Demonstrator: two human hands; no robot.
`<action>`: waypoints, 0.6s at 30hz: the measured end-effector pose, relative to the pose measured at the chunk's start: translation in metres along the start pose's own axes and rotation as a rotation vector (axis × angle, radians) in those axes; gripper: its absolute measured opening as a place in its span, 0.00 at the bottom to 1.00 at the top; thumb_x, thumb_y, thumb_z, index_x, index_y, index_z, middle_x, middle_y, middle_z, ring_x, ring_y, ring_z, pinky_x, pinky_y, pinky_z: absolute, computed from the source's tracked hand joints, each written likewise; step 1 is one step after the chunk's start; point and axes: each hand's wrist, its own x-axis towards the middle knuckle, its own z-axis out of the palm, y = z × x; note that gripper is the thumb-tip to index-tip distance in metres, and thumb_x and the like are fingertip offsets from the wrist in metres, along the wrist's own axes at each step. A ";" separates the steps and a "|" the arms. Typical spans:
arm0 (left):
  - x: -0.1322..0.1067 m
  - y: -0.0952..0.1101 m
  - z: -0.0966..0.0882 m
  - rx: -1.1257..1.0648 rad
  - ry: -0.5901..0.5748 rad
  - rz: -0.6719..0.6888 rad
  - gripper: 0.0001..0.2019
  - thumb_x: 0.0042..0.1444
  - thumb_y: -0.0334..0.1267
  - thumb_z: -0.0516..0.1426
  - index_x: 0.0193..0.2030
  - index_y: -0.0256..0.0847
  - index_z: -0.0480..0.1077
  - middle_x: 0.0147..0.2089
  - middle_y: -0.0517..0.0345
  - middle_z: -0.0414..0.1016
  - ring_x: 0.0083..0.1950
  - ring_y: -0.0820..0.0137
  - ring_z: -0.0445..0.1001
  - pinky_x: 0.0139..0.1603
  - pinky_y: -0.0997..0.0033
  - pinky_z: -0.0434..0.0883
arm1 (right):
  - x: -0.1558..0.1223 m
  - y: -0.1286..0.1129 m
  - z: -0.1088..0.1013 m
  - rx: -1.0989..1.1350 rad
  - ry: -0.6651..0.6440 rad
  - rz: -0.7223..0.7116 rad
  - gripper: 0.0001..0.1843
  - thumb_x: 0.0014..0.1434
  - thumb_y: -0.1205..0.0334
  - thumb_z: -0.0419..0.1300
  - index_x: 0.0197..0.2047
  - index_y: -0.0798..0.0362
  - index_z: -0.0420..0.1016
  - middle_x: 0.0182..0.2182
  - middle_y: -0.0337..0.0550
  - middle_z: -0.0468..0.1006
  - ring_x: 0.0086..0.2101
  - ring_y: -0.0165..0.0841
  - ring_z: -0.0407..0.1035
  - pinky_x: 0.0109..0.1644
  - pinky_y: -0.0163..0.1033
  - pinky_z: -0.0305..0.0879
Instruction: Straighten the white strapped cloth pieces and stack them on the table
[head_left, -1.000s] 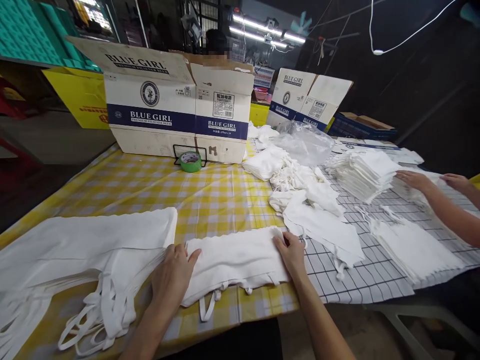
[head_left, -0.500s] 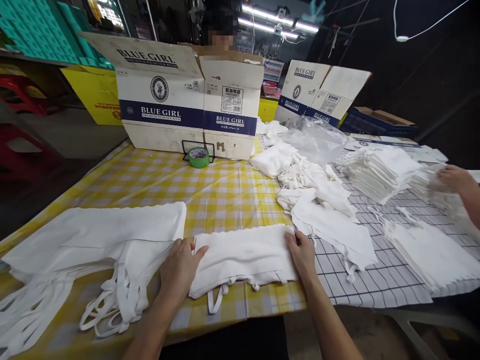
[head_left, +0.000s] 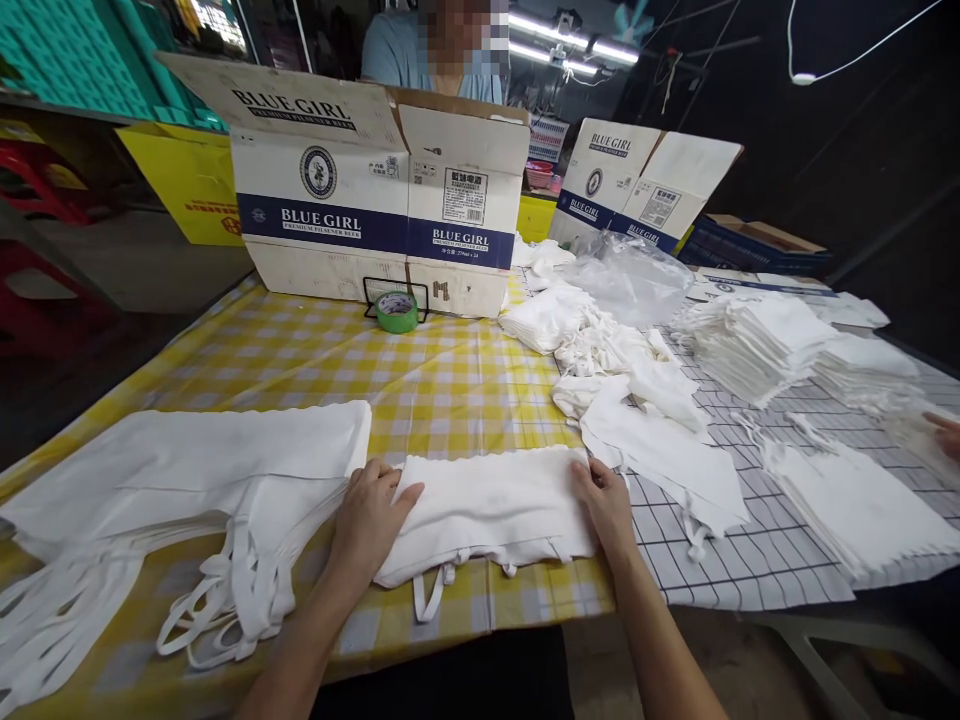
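Note:
A folded white cloth bag (head_left: 491, 505) lies near the front edge of the yellow checked tablecloth (head_left: 420, 385), its straps hanging toward me. My left hand (head_left: 373, 520) grips its left end, thumb on top and fingers curled under. My right hand (head_left: 606, 505) holds its right end the same way. To the left lies a flat stack of white bags (head_left: 187, 470) with a tangle of straps (head_left: 225, 600) at the front.
A large Blue Girl carton (head_left: 360, 190) stands open at the back with green tape (head_left: 397, 311) before it, and a person behind. A second carton (head_left: 637, 190), clear plastic (head_left: 630, 275) and piles of white bags (head_left: 757, 340) cover the grid cloth on the right. Another person's hand (head_left: 946, 432) shows at the right edge.
The other person's hands have drawn back to the right edge. My left thumb has closed further over the bag's left end. The person behind the carton has risen into view.

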 end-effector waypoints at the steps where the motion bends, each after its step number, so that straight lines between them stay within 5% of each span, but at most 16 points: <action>1: 0.001 0.002 -0.007 -0.101 -0.003 0.000 0.16 0.55 0.50 0.51 0.28 0.41 0.70 0.40 0.53 0.70 0.43 0.62 0.69 0.45 0.64 0.67 | 0.000 -0.004 -0.005 0.081 -0.033 0.021 0.20 0.55 0.43 0.55 0.27 0.53 0.70 0.22 0.39 0.70 0.26 0.33 0.63 0.29 0.36 0.60; 7: 0.016 0.027 -0.072 -0.823 -0.190 -0.021 0.21 0.52 0.52 0.57 0.47 0.39 0.71 0.42 0.53 0.77 0.43 0.61 0.74 0.41 0.66 0.72 | 0.016 -0.040 -0.052 0.477 -0.035 0.021 0.15 0.53 0.49 0.61 0.37 0.51 0.75 0.32 0.42 0.77 0.36 0.38 0.70 0.38 0.40 0.67; 12: 0.041 0.057 -0.112 -0.935 -0.029 0.059 0.24 0.47 0.52 0.61 0.47 0.38 0.73 0.40 0.53 0.79 0.40 0.61 0.75 0.38 0.67 0.74 | 0.047 -0.086 -0.091 0.618 0.024 -0.151 0.12 0.51 0.53 0.64 0.38 0.49 0.78 0.31 0.42 0.78 0.39 0.39 0.71 0.42 0.42 0.68; 18: 0.075 0.075 -0.134 -0.972 0.073 0.160 0.24 0.48 0.52 0.61 0.46 0.37 0.72 0.37 0.55 0.78 0.35 0.65 0.75 0.36 0.68 0.74 | 0.075 -0.126 -0.112 0.644 0.002 -0.286 0.10 0.53 0.54 0.64 0.36 0.49 0.79 0.30 0.40 0.78 0.34 0.36 0.71 0.37 0.40 0.66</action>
